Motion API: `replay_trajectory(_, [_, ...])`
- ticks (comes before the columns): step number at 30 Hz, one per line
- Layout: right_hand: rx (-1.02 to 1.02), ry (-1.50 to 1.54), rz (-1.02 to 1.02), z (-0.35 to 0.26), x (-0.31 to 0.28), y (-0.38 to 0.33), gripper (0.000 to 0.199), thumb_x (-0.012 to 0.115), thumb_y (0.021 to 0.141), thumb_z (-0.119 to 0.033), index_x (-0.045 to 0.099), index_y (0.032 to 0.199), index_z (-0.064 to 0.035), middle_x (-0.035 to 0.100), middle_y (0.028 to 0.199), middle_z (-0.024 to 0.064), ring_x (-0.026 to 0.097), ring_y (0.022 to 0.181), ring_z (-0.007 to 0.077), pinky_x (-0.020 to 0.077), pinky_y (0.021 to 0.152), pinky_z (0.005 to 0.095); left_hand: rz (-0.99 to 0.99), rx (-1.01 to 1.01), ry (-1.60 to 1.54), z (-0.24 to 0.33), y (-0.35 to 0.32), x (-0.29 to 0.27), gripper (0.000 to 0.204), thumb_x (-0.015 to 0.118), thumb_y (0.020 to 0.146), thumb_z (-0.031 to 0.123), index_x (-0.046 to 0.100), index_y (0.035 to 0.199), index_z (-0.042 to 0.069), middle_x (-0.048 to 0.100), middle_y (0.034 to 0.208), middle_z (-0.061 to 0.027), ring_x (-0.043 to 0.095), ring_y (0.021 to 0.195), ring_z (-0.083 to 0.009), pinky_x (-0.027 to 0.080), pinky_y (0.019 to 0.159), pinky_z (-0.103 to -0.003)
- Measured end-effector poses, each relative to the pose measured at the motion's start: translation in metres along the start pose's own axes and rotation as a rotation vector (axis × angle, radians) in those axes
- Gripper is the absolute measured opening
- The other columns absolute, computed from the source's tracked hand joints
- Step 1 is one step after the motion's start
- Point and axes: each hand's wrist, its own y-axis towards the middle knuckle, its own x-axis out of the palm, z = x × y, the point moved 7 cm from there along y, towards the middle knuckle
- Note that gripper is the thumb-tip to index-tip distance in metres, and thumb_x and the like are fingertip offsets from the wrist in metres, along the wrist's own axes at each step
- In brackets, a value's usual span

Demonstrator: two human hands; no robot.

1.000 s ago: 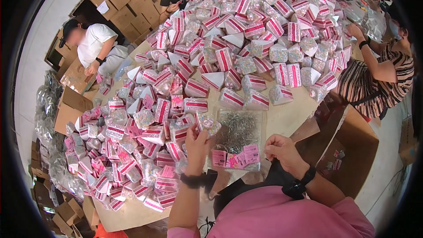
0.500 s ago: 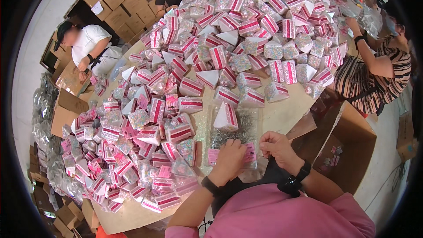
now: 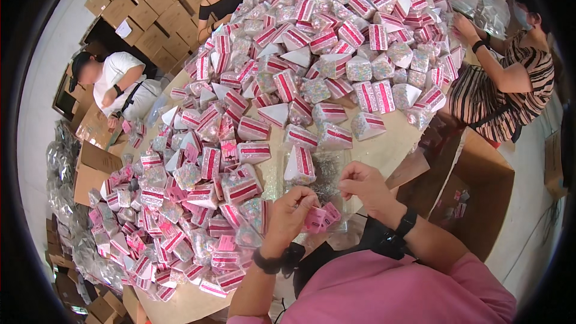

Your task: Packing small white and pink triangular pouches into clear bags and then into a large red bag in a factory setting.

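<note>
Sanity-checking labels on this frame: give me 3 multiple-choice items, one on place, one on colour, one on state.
1. Where is the open carton?
A. right of the table
B. on the table
C. behind the left hand

2. The cards are:
A. blue
B. pink
C. green

3. The right hand is:
A. flat on the table
B. inside the carton
C. raised, fingers pinched

Key: 1 A, it stands beside the table edge; 2 B, pink stack in the left hand; 3 C, fingertips together above the clear bag.
</note>
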Motion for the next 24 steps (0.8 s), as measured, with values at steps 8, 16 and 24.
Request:
replay_trajectory(8, [0.201,0.149,-0.226,0.028,0.026,-0.009,0.007,0.062,0.083,-0.002,0.057,0.088,-0.0019,0.057,0.078,0.0019,0.055,0.069,0.0090,0.0457,0.063,0.0224,-0.003,0.019,-0.154,-0.011,-0.002,0.011,0.009,0.059,0.090,0.010,0.060,0.090,0.001,0.059,0.081,0.0021,0.053,0.075,-0.0047,0.044,0.067,-0.019])
replay_trajectory(16, [0.277,0.444,-0.186,0.036,0.034,-0.011,0.004,0.060,0.085,-0.002,0.056,0.088,-0.0016,0.055,0.108,0.0115,0.054,0.091,0.0133,0.0465,0.080,0.0260,0.144,0.100,-0.022,-0.009,-0.016,0.011,0.012,0.062,0.084,0.004,0.059,0.094,0.001,0.059,0.086,-0.0017,0.056,0.077,-0.0110,0.045,0.071,-0.023])
replay_trajectory(24, [0.278,0.293,-0.134,0.037,0.039,-0.015,0.003,0.055,0.087,-0.002,0.053,0.089,-0.0010,0.060,0.098,0.0131,0.060,0.082,0.0201,0.0514,0.075,0.0306,0.291,0.431,0.447,0.039,-0.032,0.013,0.007,0.064,0.078,0.000,0.060,0.084,0.001,0.059,0.079,-0.0083,0.056,0.072,-0.0230,0.044,0.068,-0.033])
